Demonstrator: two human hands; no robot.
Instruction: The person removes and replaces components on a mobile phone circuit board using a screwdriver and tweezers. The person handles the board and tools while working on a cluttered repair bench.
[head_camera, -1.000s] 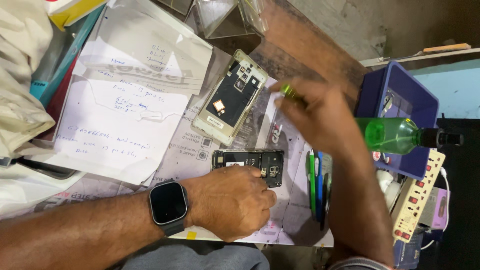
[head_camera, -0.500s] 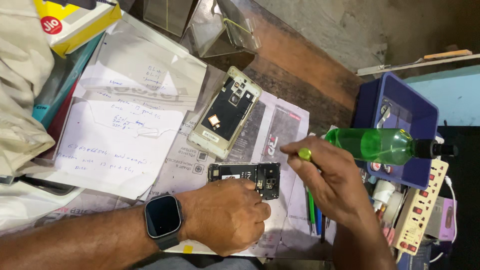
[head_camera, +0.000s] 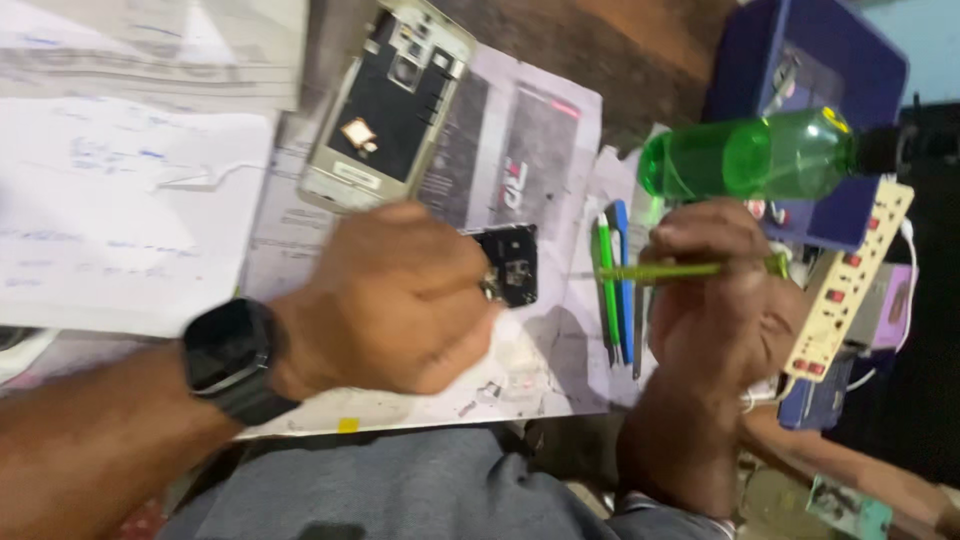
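My left hand (head_camera: 395, 295), with a black smartwatch (head_camera: 228, 355) on the wrist, presses down on a small black phone part (head_camera: 512, 262) lying on printed paper. My right hand (head_camera: 718, 300) is closed around a thin green-handled tool (head_camera: 680, 270), held level just right of that part. An opened phone (head_camera: 385, 108) with its back off lies face down above my left hand. Green and blue pens (head_camera: 614, 280) lie between my two hands.
A green plastic bottle (head_camera: 760, 152) lies on a blue box (head_camera: 810, 75) at the upper right. A cream power strip (head_camera: 850, 280) with red switches sits at the right. Handwritten sheets (head_camera: 120, 210) cover the left of the wooden table (head_camera: 640, 50).
My right hand has drawn back from the opened phone toward me, lower right, carrying the green tool. My left hand stays on the black part. The view has moved closer.
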